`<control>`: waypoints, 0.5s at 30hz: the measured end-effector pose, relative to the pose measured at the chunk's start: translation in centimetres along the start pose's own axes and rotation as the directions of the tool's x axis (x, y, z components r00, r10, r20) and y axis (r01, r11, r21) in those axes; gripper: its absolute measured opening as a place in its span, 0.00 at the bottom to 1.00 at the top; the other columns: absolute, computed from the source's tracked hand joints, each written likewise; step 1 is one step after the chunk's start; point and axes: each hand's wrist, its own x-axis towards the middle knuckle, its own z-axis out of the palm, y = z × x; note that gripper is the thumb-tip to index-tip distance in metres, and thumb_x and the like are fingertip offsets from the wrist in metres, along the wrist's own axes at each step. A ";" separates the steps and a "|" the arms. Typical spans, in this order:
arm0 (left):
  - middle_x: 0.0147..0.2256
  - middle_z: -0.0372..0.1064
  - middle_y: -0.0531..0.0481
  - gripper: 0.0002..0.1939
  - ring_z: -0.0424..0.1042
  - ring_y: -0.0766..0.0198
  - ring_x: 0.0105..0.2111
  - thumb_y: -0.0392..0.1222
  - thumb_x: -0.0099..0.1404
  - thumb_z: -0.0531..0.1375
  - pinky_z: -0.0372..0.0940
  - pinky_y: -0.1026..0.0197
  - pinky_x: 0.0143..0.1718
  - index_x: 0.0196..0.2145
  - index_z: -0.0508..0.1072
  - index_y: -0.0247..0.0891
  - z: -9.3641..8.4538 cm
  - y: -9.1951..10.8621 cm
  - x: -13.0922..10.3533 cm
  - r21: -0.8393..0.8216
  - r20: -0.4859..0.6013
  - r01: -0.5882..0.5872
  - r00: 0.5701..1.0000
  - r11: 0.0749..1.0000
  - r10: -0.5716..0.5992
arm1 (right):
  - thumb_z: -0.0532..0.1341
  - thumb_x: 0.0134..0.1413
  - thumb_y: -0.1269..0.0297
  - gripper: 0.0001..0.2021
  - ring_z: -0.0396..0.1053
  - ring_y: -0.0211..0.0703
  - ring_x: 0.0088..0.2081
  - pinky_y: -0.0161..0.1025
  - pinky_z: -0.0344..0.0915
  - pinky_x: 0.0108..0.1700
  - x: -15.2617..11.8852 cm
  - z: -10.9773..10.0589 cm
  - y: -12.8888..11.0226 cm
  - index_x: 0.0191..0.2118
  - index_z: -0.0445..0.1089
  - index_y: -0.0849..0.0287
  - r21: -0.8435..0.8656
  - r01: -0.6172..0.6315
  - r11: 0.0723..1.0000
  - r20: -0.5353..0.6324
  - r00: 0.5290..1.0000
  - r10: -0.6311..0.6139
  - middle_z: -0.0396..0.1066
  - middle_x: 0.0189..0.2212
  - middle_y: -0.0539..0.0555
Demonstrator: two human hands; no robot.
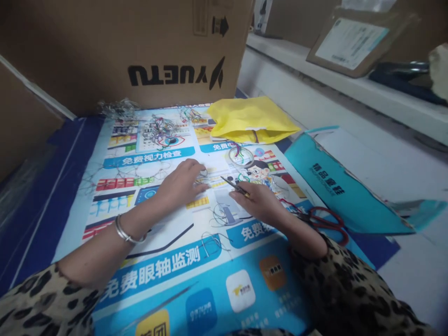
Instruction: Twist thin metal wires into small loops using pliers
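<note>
My left hand (184, 184), with a silver bangle on the wrist, is curled over the printed sheet. Between its thumb and fingers is a thin wire loop (203, 173). In my right hand (261, 198) is a small dark pointed tool (236, 186) with yellow near its grip; its exact kind is unclear. The tip points toward my left hand, apart from it. Just beyond my right hand lie a clear round dish (241, 156) and a green thread coil (244, 178). Loose thin strands (222, 214) lie between my forearms.
Red-handled scissors (329, 221) lie beside my right forearm, near a teal box (336, 182). A yellow pouch (252, 119) and a tangled wire heap (159, 128) lie farther back. A large cardboard box (168, 42) stands behind. A shelf (336, 88) runs along the right.
</note>
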 end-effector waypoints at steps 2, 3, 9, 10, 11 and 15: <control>0.48 0.60 0.45 0.16 0.60 0.55 0.48 0.45 0.62 0.55 0.58 0.54 0.48 0.47 0.64 0.39 -0.5 0.4 -0.5 -0.026 0.011 -0.018 1.000 1.000 0.018 | 0.51 0.56 0.54 0.15 0.60 0.35 0.24 0.31 0.46 0.25 0.0 0.0 0.0 0.26 0.62 0.58 0.036 -0.008 0.999 -0.004 1.000 0.008 0.63 0.20 0.48; 0.46 0.62 0.46 0.13 0.61 0.56 0.47 0.43 0.63 0.53 0.59 0.55 0.47 0.46 0.65 0.40 -0.8 0.7 -0.8 -0.054 0.048 -0.042 0.998 0.998 0.044 | 0.51 0.56 0.54 0.15 0.59 0.35 0.24 0.31 0.46 0.25 0.0 -0.1 0.0 0.26 0.61 0.58 0.047 -0.012 0.999 -0.008 1.000 0.012 0.62 0.19 0.48; 0.35 0.67 0.50 0.11 0.65 0.61 0.39 0.40 0.65 0.50 0.59 0.60 0.42 0.33 0.71 0.40 -2.2 2.9 -2.4 -0.294 0.299 -0.215 0.905 0.931 0.303 | 0.51 0.55 0.53 0.15 0.56 0.34 0.23 0.32 0.46 0.25 0.0 0.0 -0.1 0.24 0.61 0.58 0.039 -0.022 0.999 -0.007 1.000 0.022 0.60 0.18 0.47; 0.35 0.67 0.50 0.12 0.64 0.61 0.39 0.40 0.66 0.49 0.58 0.60 0.42 0.33 0.72 0.40 -2.3 3.2 -2.6 -0.306 0.316 -0.229 0.891 0.924 0.325 | 0.51 0.55 0.53 0.15 0.56 0.34 0.23 0.32 0.46 0.25 0.0 0.1 -0.1 0.24 0.61 0.58 0.039 -0.020 0.999 -0.005 1.000 0.020 0.60 0.19 0.47; 0.35 0.66 0.50 0.12 0.64 0.61 0.39 0.40 0.66 0.49 0.58 0.60 0.41 0.33 0.72 0.40 -2.4 3.4 -2.7 -0.307 0.324 -0.239 0.884 0.921 0.337 | 0.51 0.55 0.53 0.16 0.56 0.34 0.23 0.32 0.46 0.25 0.0 0.1 -0.1 0.24 0.61 0.58 0.041 -0.015 0.999 -0.006 1.000 0.016 0.60 0.19 0.47; 0.35 0.65 0.49 0.12 0.63 0.61 0.38 0.40 0.66 0.50 0.58 0.60 0.40 0.33 0.72 0.39 -2.2 3.9 -2.8 -0.259 0.360 -0.246 0.873 0.934 0.330 | 0.51 0.55 0.53 0.16 0.57 0.34 0.23 0.32 0.46 0.25 0.0 0.2 0.0 0.24 0.61 0.59 0.035 0.005 0.999 -0.028 1.000 -0.004 0.60 0.19 0.47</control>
